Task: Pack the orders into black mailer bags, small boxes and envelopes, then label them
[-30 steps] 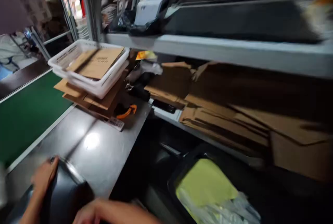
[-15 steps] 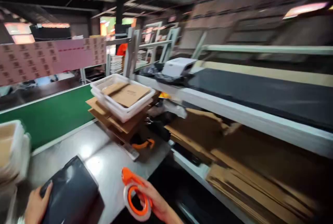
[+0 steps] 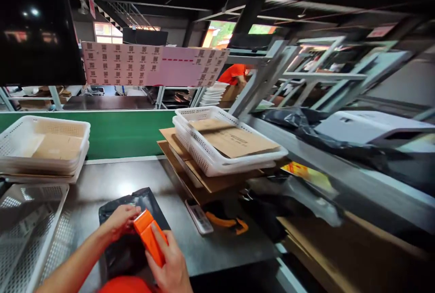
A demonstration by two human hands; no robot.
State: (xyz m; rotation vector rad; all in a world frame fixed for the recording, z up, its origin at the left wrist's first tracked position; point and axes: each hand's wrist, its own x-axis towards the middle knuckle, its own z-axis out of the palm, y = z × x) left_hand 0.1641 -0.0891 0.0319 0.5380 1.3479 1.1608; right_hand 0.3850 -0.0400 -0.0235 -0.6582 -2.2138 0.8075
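Note:
An orange tape dispenser (image 3: 149, 237) is gripped in my right hand (image 3: 170, 261), its front end tilted up and to the left. My left hand (image 3: 123, 221) is at that front end with its fingers pinched together; what lies between them is too small to make out. Under both hands a black plastic mailer bag (image 3: 149, 200) lies on the metal table (image 3: 210, 256), partly hidden by my arms.
White baskets holding cardboard stand at the left (image 3: 79, 148) and right (image 3: 212, 166). A phone-like device (image 3: 199, 217) and an orange-handled tool (image 3: 220, 221) lie nearby. Flat cardboard (image 3: 326, 247) fills a lower shelf. A person in orange (image 3: 233, 74) is farther back.
The view has swung left. My left hand has let go of the black bag's edge and come to the dispenser's front end; my right hand has brought the dispenser over the bag.

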